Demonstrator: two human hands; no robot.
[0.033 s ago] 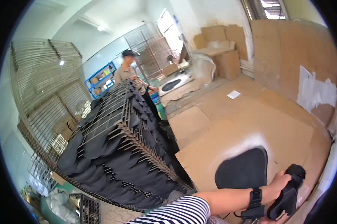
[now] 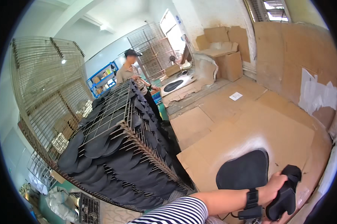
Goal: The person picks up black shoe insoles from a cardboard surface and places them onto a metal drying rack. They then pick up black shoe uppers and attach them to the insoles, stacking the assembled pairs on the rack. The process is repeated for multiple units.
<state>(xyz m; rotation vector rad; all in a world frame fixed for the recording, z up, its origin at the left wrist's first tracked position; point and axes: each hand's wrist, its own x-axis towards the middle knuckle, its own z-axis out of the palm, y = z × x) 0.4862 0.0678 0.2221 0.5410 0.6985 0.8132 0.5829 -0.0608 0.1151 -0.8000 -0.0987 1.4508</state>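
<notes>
My left hand (image 2: 272,189), at the end of a striped sleeve with a black strap at the wrist, is closed round a black moulded piece (image 2: 283,199) at the lower right. The piece has a bulky top end and a narrower curved body. Fingers of my right hand (image 2: 285,217) curl against its lower end; the rest of that hand is hidden. Close by to the left, a flat black rounded pad (image 2: 243,171) lies on the cardboard (image 2: 198,149), with white overspray around its far edge. My left forearm covers its near side.
On the left stands a wire rack (image 2: 112,108) loaded with several black pads. Beyond it a person (image 2: 130,71) in a cap works beside another black pad (image 2: 173,86). A white card (image 2: 235,96) lies on the cardboard. Cardboard panels (image 2: 288,56) line the right wall.
The black piece, with my left hand on it, has shifted slightly left and tilted a little. The whole view has moved slightly; the flat pad stays on the cardboard.
</notes>
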